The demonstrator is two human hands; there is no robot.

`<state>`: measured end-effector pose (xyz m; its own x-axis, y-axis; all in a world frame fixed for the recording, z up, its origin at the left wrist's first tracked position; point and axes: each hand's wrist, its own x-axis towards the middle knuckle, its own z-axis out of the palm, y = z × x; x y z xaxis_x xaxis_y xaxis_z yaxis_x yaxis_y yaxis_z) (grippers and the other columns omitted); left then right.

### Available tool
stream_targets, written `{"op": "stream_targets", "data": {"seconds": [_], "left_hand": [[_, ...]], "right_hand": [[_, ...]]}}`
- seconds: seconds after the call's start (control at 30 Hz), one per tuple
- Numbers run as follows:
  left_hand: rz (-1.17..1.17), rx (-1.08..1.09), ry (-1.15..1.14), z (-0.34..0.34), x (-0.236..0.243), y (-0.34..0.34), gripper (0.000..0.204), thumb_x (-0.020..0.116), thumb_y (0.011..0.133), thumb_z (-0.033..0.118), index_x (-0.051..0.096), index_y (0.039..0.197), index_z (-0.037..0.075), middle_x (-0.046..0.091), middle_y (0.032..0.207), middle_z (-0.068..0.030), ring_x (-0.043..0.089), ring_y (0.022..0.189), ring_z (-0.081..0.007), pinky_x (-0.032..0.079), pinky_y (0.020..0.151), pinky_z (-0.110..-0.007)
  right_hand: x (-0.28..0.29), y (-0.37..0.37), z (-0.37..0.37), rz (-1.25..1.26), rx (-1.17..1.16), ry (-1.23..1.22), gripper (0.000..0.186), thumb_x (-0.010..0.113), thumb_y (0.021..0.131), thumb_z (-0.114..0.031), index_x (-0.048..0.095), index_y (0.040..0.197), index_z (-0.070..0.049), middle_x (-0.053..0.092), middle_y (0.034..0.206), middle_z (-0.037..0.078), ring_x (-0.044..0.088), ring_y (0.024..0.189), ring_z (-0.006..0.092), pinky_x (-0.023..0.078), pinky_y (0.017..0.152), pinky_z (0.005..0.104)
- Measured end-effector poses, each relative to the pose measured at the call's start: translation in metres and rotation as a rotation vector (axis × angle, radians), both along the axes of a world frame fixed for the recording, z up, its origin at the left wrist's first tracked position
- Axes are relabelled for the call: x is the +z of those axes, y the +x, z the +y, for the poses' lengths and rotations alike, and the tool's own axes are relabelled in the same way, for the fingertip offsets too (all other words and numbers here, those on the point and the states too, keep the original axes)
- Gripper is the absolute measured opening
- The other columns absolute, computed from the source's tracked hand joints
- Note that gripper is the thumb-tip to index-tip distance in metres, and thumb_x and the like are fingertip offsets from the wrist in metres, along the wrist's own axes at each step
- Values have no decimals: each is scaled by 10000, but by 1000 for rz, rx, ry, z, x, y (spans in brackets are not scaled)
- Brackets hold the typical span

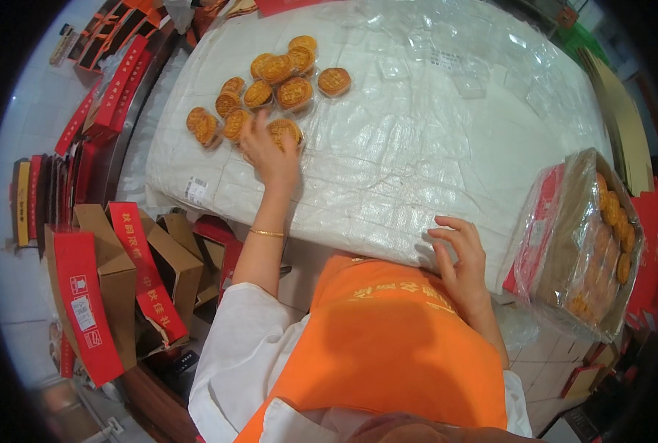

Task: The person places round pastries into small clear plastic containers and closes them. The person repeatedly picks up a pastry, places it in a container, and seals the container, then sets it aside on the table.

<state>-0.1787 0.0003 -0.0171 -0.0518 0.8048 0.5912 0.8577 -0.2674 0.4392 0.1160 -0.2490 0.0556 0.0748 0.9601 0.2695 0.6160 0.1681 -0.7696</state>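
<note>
Golden-brown mooncakes in clear plastic trays lie in a loose cluster on the white-covered table [373,192], at the far left. My left hand [271,153] reaches into the near side of this cluster, its fingers apart. It touches or nearly touches a mooncake [286,131] by the thumb, and another mooncake [235,125] sits just left of the fingers. Whether the fingertips press on either one is hard to make out. At the table's near edge, my right hand [462,257] is open, fingers spread and slightly curled, with nothing in it.
An open carton [543,258] lined with clear plastic stands at the right, holding several mooncakes. Red-and-brown cardboard boxes [92,295] crowd the left side. Empty clear trays [467,83] and plastic film lie on the far right of the table. A white label [196,190] marks the cover's near left.
</note>
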Motion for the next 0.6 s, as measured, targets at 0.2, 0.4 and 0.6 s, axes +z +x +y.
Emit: {"op": "stream_targets", "data": {"seconds": [0.2,0.4,0.6], "left_hand": [[473,-185,-93,-8,-3,-3,771,768,803,257,445,1501,292,279,1596,-189,223,1459,-443,195,1101,-654],[563,-150,-196,22,8,3,773,741,824,213,412,1501,390,273,1595,-218,284,1417,-515,282,1061,-702],[614,-112,-295,34,13,7,802,735,845,284,338,1525,437,264,1590,-242,274,1410,-555,294,1051,-728]], "right_hand": [[1,0,0,6,6,-14,199,643,836,27,679,1024,-25,634,1179,143,593,1077,332,484,914,394],[-5,-2,0,22,20,-44,208,647,833,31,679,1029,-29,634,1177,140,587,1096,336,480,932,399],[-6,-3,1,19,26,-57,212,655,830,27,679,1033,-31,628,1185,137,580,1107,339,479,939,405]]}}
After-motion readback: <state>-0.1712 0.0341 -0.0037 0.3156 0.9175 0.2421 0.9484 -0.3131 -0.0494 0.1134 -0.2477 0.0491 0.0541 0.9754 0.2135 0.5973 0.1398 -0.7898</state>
